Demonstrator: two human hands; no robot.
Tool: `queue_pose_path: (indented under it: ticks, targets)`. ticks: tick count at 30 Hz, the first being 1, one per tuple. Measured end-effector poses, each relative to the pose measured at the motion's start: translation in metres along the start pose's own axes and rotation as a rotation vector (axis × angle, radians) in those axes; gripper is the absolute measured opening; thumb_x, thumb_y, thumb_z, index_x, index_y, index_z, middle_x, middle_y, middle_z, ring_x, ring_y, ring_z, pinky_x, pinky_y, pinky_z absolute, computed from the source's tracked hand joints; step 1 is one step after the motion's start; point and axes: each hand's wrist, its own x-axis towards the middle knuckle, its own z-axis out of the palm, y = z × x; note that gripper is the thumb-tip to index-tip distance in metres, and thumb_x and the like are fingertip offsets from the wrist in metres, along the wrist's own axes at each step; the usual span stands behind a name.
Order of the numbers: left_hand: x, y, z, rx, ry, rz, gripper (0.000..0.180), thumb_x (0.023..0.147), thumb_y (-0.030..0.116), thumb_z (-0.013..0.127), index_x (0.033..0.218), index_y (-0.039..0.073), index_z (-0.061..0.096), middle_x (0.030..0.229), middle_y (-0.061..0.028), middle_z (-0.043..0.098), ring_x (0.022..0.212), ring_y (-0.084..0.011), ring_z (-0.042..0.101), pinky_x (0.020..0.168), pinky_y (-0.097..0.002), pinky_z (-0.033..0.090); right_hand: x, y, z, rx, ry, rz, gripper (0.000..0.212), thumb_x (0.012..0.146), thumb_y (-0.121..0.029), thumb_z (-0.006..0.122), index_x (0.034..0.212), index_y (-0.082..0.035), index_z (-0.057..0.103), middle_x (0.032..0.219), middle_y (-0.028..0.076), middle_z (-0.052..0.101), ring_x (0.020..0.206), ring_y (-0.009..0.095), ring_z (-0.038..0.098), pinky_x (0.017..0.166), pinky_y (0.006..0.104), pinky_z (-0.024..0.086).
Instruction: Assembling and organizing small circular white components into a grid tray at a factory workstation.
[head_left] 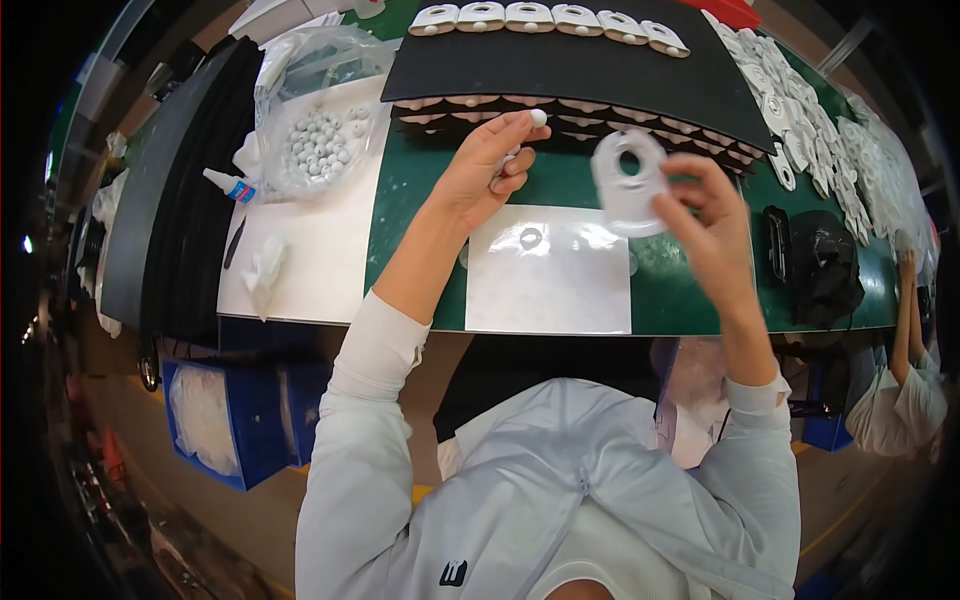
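Observation:
My left hand is raised over the green table, a small white ball pinched between thumb and forefinger. Its other fingers curl in, and something pale shows among them that I cannot make out. To the right, my right hand grips a white oval plate by its right edge. The plate has a round hole near its top and is slightly blurred. Below and between the hands lies a white sheet with a small ring mark on it.
Stacked black boards bear rows of white pieces. At left are a bag of white balls, a glue bottle and crumpled tissue. Many white plates and a black bag lie right. Another person's arm reaches in.

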Motion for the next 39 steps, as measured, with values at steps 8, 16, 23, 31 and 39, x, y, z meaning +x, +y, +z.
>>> queue_pose_path:
  ticks: [8,16,23,31,39]
  targets:
    - [0.003,0.000,-0.004,-0.026,-0.025,0.029,0.024,0.083,0.016,0.061,0.103,0.003,0.056,0.091,-0.0041,0.057,0.053,-0.0021,0.035,0.039,-0.0131,0.027,-0.004,0.044,0.059,0.130,-0.230,0.195,0.014,0.084,-0.006,0.056,0.097,-0.002,0.052,0.083,0.002,0.057,0.069,0.006,0.049,0.062,0.0195,0.041]
    - [0.002,0.000,-0.004,-0.009,-0.028,0.025,0.025,0.083,0.015,0.061,0.105,0.005,0.057,0.094,-0.0034,0.057,0.053,-0.0012,0.034,0.038,-0.0119,0.024,-0.009,0.050,0.072,0.108,-0.220,0.194,0.010,0.085,-0.006,0.054,0.093,-0.001,0.049,0.080,0.002,0.056,0.068,0.005,0.048,0.060,0.0183,0.040]
    - [0.003,-0.001,-0.005,-0.001,-0.031,0.023,0.026,0.083,0.014,0.061,0.106,0.004,0.056,0.096,-0.0043,0.057,0.053,-0.0013,0.035,0.038,-0.0120,0.025,-0.009,0.049,0.073,0.072,-0.153,0.180,0.010,0.086,-0.007,0.054,0.092,-0.003,0.048,0.081,0.001,0.055,0.067,0.004,0.047,0.058,0.0179,0.040]
    - [0.002,0.000,-0.003,0.022,-0.030,0.022,0.031,0.084,0.012,0.058,0.114,0.004,0.053,0.099,-0.0044,0.056,0.055,-0.0017,0.034,0.039,-0.0123,0.025,-0.013,0.047,0.077,-0.165,-0.219,0.009,0.012,0.086,-0.007,0.053,0.096,-0.002,0.049,0.079,0.001,0.055,0.068,0.005,0.048,0.058,0.0189,0.039]
    - [-0.001,-0.001,0.001,0.074,-0.027,0.012,0.034,0.083,0.008,0.058,0.116,0.004,0.051,0.097,-0.0020,0.056,0.056,-0.0018,0.033,0.040,-0.0124,0.025,-0.005,0.052,0.063,0.245,-0.145,0.111,0.014,0.087,-0.006,0.050,0.101,-0.005,0.049,0.086,0.002,0.056,0.075,0.008,0.051,0.065,0.0224,0.041]
